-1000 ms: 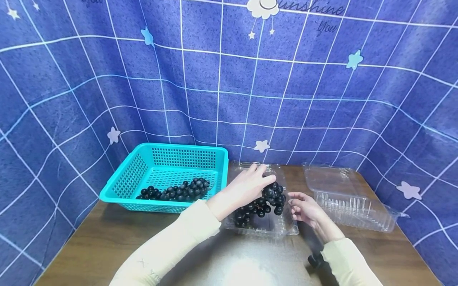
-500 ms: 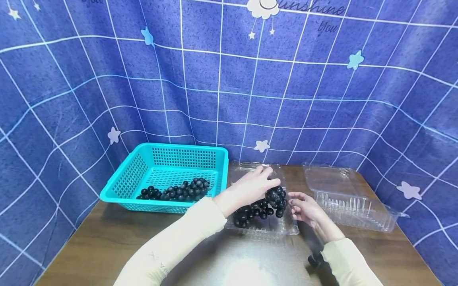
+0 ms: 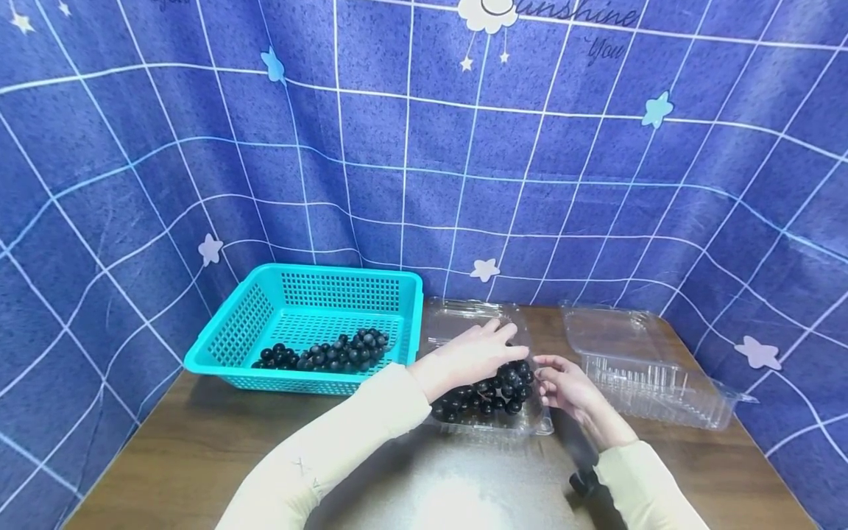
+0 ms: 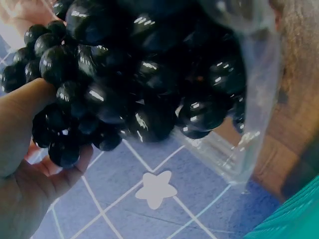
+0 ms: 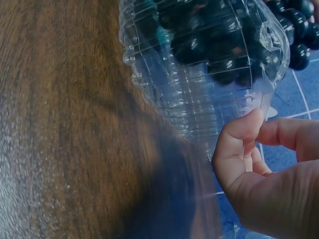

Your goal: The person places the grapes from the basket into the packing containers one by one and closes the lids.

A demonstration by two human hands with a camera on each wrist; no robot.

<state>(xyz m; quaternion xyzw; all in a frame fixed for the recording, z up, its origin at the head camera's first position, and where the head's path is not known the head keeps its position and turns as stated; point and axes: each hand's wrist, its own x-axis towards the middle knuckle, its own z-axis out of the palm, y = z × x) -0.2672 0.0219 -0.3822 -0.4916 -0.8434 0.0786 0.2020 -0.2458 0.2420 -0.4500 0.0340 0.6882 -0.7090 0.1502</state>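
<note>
A bunch of dark grapes [image 3: 510,386] lies low in an open clear plastic box [image 3: 538,425] in the middle of the table. My left hand [image 3: 473,357] reaches over the box from the left and holds the bunch near its upper right end. In the left wrist view, thumb and fingers of the left hand [image 4: 22,164] close round a few grapes [image 4: 65,149]. My right hand [image 3: 568,389] is at the box's right side. Thumb and forefinger of the right hand [image 5: 269,164] pinch the rim of the clear box [image 5: 194,109] in the right wrist view.
To the left stands a turquoise basket [image 3: 268,320] with more dark grapes [image 3: 344,353] inside. A second clear plastic box [image 3: 662,394], lid raised, is at the right. A small black object [image 3: 583,482] lies by the right sleeve. A blue curtain [image 3: 424,147] hangs behind.
My left hand has moved right and down with the grapes, which now lie lower in the box. The right hand has stayed at the box's rim.
</note>
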